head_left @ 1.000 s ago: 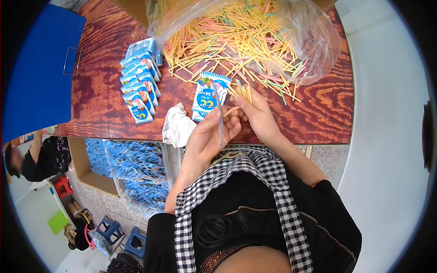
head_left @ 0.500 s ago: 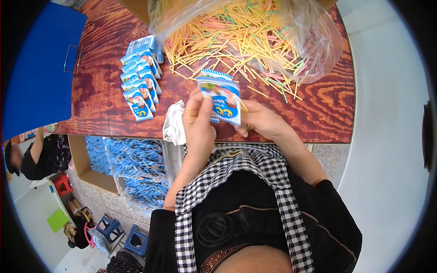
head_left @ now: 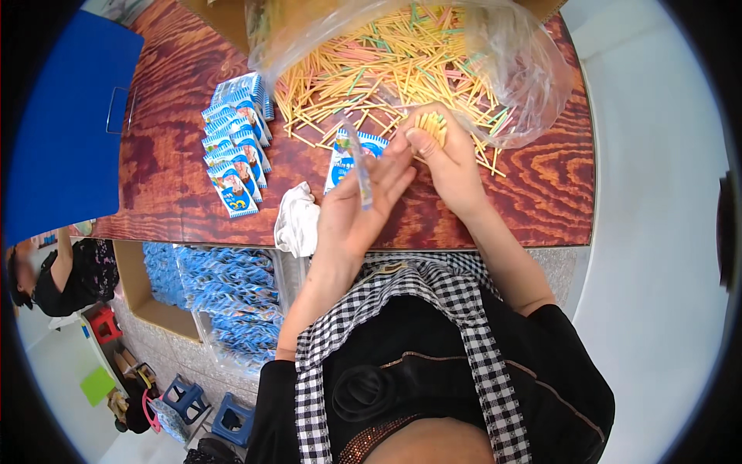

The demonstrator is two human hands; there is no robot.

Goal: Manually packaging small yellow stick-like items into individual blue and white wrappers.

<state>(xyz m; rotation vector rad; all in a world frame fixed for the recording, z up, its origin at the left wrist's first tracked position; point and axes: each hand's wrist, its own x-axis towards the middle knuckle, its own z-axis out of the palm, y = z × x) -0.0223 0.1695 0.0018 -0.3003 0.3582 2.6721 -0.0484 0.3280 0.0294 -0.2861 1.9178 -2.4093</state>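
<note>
The red-brown wood-grain surface (head_left: 533, 201) takes up most of what I see, running beyond the person's fingers (head_left: 396, 174) and away to both sides. Far to their left is a broad blue panel (head_left: 62, 116). Ahead of the fingers sprawls a big clear bag (head_left: 533, 85), its mouth towards them, so the loose pastel sticks (head_left: 348, 62) spill within easy reach, I would say. Left of the fingers and below the surface's near edge, a brown carton (head_left: 135, 278) and a heap of blue packets (head_left: 239, 301) sit handy to the left arm. Well left of the fingers lies an overlapping row of packets (head_left: 236, 182), fanned perhaps to stay tidy and countable.

The right hand (head_left: 456, 166) is curled tight; the left hand (head_left: 352, 220) has its fingers stretched long, tips close to the right thumb. Beside the left wrist rests a crumpled white cloth (head_left: 297, 220). Just beyond the left fingers, partly hidden by them, a flat packet (head_left: 336, 166) lies on the surface. The held packet (head_left: 357, 158) stands edge-on, apparently pinched by the left thumb; its exact grip is unclear. Smallest is the stick bundle (head_left: 433, 125), squeezed in the right fingers, ends upturned, probably to keep them together.
</note>
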